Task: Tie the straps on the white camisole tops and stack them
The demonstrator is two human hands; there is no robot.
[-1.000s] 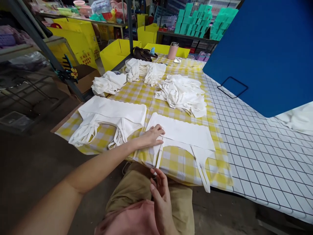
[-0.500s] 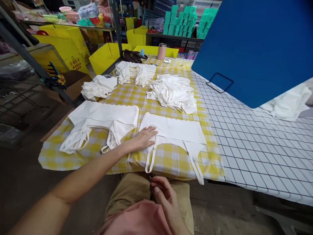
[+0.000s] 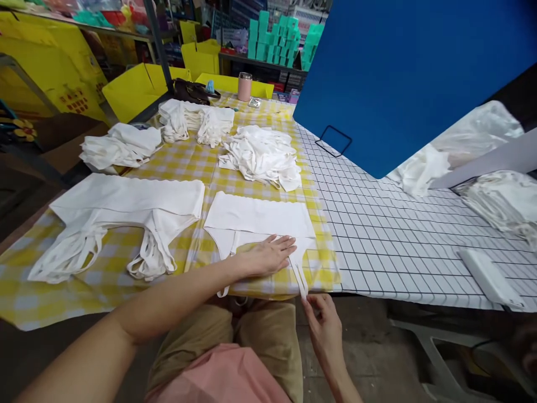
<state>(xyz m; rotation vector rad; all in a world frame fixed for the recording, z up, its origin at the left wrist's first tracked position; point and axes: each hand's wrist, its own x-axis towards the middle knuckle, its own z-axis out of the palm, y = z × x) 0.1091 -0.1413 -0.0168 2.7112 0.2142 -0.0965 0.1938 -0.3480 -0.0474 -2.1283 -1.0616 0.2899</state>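
Observation:
A white camisole top with thin shoulder straps lies flat before me, its scalloped edge away from me and its straps toward me. My left hand rests on it palm down, fingers stretched, near the base of the right-hand strap. At the table's front edge my right hand pinches the end of that strap between thumb and fingers. The other strap is partly hidden by my left forearm. Left of this top is a neat stack of similar white tops, their straps bunched toward me.
Behind lie a loose heap of white garments and folded white piles on the yellow checked cloth. A big blue board leans over the white grid-patterned cloth. A pink flask stands at the far end.
My left hand has moved from the top's left side to its right-hand strap. My right hand has come up from my lap and taken that strap's end. The view has turned right.

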